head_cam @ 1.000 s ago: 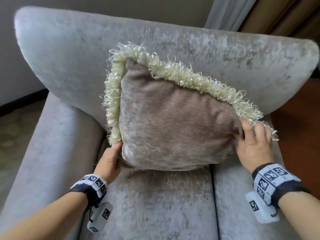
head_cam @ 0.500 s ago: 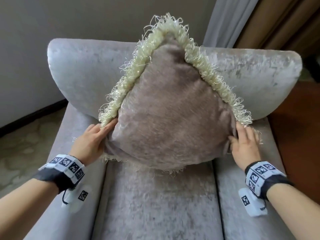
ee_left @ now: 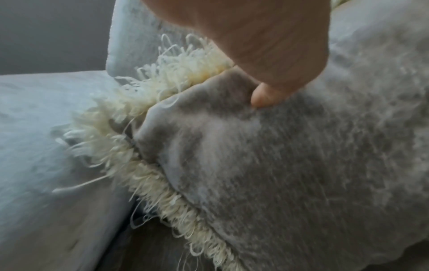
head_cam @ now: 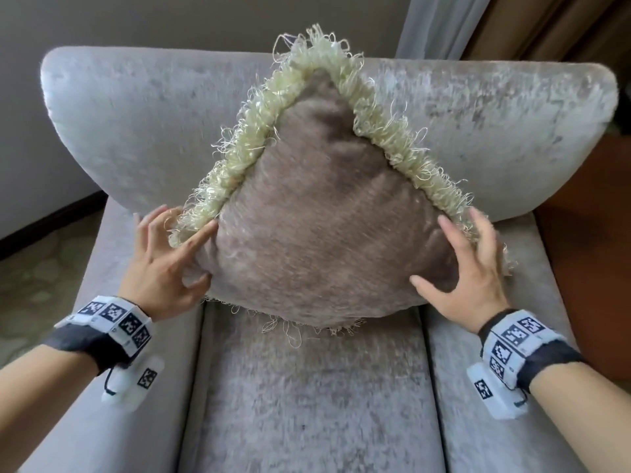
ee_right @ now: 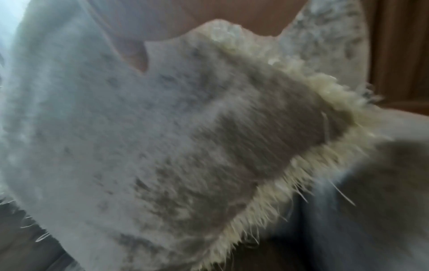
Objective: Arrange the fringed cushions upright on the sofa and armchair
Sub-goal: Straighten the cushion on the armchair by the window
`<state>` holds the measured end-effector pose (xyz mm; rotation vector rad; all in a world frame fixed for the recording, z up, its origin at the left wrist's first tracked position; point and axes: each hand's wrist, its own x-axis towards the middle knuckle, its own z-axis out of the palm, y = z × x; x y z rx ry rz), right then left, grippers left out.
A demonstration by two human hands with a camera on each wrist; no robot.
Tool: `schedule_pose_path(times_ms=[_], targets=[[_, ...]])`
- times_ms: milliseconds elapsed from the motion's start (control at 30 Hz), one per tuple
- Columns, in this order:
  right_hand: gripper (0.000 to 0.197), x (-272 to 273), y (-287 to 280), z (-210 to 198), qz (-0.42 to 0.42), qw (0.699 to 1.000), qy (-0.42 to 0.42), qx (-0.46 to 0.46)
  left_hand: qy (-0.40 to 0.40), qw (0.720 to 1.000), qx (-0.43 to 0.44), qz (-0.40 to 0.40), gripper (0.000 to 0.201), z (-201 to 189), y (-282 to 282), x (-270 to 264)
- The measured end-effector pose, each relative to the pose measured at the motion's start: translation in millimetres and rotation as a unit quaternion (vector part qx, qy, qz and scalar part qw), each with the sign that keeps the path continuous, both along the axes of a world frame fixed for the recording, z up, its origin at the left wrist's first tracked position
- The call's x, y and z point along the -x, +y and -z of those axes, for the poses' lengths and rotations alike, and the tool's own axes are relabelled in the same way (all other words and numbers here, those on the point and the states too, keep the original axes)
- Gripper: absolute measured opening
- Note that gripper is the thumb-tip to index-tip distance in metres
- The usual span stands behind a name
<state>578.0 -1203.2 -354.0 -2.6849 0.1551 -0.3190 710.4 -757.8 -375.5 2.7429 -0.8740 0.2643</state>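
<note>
A taupe velvet cushion [head_cam: 324,233] with a cream fringe [head_cam: 259,131] stands on one corner on the grey armchair's seat [head_cam: 307,387]. It leans on the backrest [head_cam: 136,124], its top corner reaching above the backrest's upper edge. My left hand [head_cam: 191,254] touches its left corner with spread fingers. In the left wrist view the thumb tip [ee_left: 262,97] presses into the cushion [ee_left: 290,165]. My right hand [head_cam: 454,261] lies with straight, spread fingers on the right corner. The right wrist view shows that corner [ee_right: 185,128], blurred.
The armrests [head_cam: 102,370] flank the seat on both sides. A pale curtain [head_cam: 430,22] hangs behind the chair at the upper right. Brown wood [head_cam: 597,233] lies to the right, patterned floor [head_cam: 34,261] to the left.
The cushion has turned from lying on one edge to standing on a corner against the backrest. Both hands have loosened from holding its sides to spread fingers on its corners.
</note>
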Motion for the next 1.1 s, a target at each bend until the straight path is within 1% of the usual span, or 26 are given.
schedule_pose_path(times_ms=[67, 100, 133, 200, 267, 367, 467, 533, 567, 733, 800, 900, 1000, 1100], targets=[[0.107, -11, 5, -6, -0.001, 0.995, 0.101, 0.021, 0.083, 0.996, -0.001, 0.028, 0.094, -4, -8, -9], [0.112, -16, 5, -6, 0.004, 0.988, 0.150, 0.027, 0.127, 0.991, -0.018, 0.028, 0.103, -5, -12, -13], [0.115, -19, 5, -4, 0.008, 0.983, 0.180, 0.030, 0.162, 0.986, -0.039, 0.024, 0.112, -3, -15, -17], [0.120, -24, 4, -1, 0.013, 0.981, 0.194, 0.026, 0.199, 0.978, -0.058, 0.012, 0.129, 3, -20, -24], [0.126, -26, 3, 3, 0.019, 0.979, 0.200, 0.017, 0.217, 0.975, -0.047, -0.005, 0.137, 10, -23, -28], [0.126, -26, 3, 12, 0.026, 0.988, 0.154, 0.011, 0.197, 0.980, -0.038, -0.003, 0.125, 15, -25, -27], [0.117, -20, 6, 18, 0.018, 0.994, 0.109, -0.009, 0.151, 0.988, -0.019, 0.011, 0.106, 11, -26, -17], [0.111, -15, 8, 16, 0.012, 0.996, 0.088, -0.018, 0.128, 0.991, -0.004, 0.026, 0.091, 4, -23, -8], [0.109, -13, 10, 14, 0.010, 0.997, 0.079, -0.021, 0.122, 0.992, -0.003, 0.029, 0.087, 0, -22, -4], [0.102, -3, 12, -11, 0.003, 0.998, 0.050, -0.022, 0.110, 0.994, 0.009, 0.024, 0.092, -26, -20, 15], [0.104, -1, 9, -23, 0.000, 0.999, 0.045, -0.021, 0.095, 0.995, 0.012, 0.029, 0.092, -41, -20, 18], [0.106, -1, 2, -36, -0.004, 0.999, 0.042, -0.021, 0.092, 0.995, 0.002, 0.027, 0.105, -56, -18, 15], [0.101, -7, -2, -35, 0.001, 0.999, 0.048, -0.007, 0.096, 0.995, -0.009, 0.016, 0.111, -53, -20, 8], [0.101, -14, -4, -16, 0.017, 0.996, 0.089, 0.009, 0.122, 0.992, -0.013, -0.007, 0.114, -32, -29, 0]])
